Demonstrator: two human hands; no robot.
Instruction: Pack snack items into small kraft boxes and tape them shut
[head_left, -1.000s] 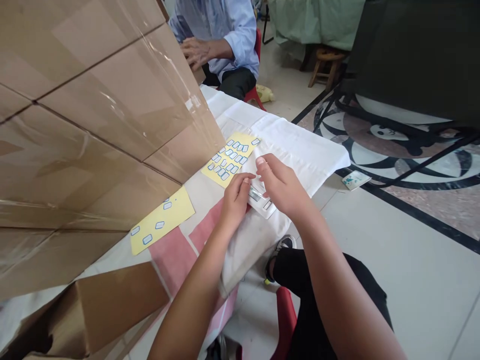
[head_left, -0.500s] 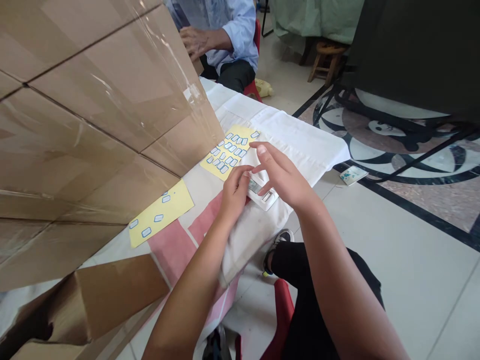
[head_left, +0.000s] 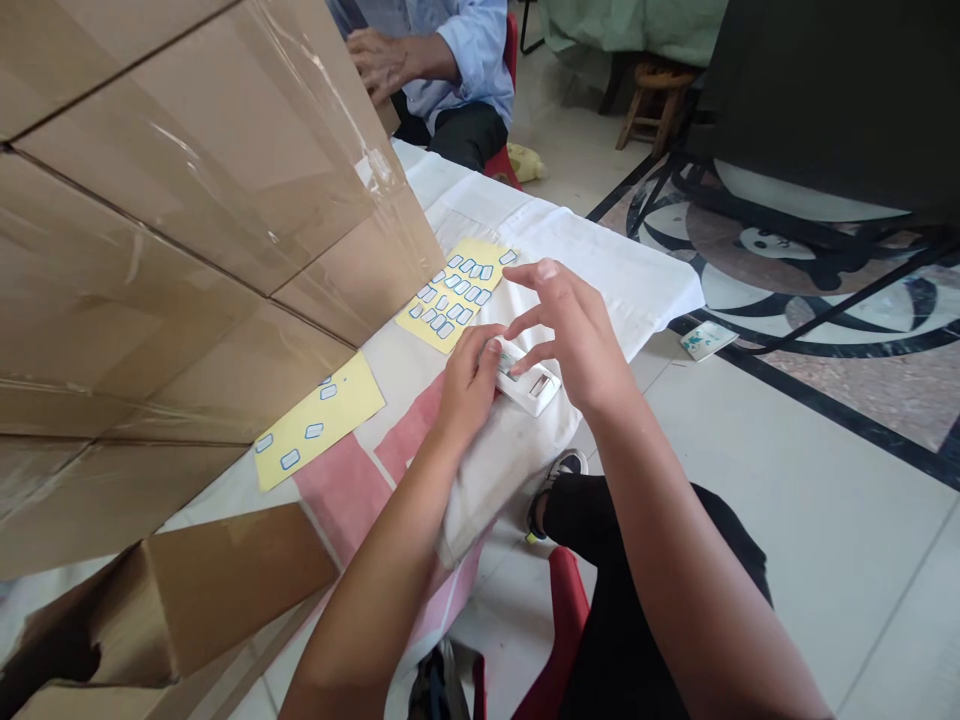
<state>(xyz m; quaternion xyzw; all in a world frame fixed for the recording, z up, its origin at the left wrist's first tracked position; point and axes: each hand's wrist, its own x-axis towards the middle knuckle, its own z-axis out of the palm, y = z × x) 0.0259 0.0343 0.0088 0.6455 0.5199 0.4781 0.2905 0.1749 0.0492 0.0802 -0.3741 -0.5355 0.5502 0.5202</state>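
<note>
My left hand (head_left: 466, 385) grips the left end of a small white plastic device (head_left: 541, 392), which has a greyish window and a small slot near its right end. The device lies at the table's near edge, and my fingers hide part of it. Over it hovers my right hand (head_left: 574, 330), index finger stretched out and the others apart and bent. A lower fingertip is close to the window; I cannot tell whether it touches. Just beyond, a yellow sheet (head_left: 487, 252) carries rows of small white labels outlined in blue. Another yellow sheet (head_left: 352, 400) with several such labels lies to the left.
Taped cardboard boxes (head_left: 187, 200) form a tall stack at left. An open carton (head_left: 240, 570) stands lower left. A white cloth (head_left: 592, 260) covers the table. Across from me sits a person in a blue shirt (head_left: 472, 60). A wooden stool (head_left: 652, 105) stands behind.
My right hand has lifted slightly and its fingers have spread, showing more of the white device. My left hand stays on it. The view has shifted a little.
</note>
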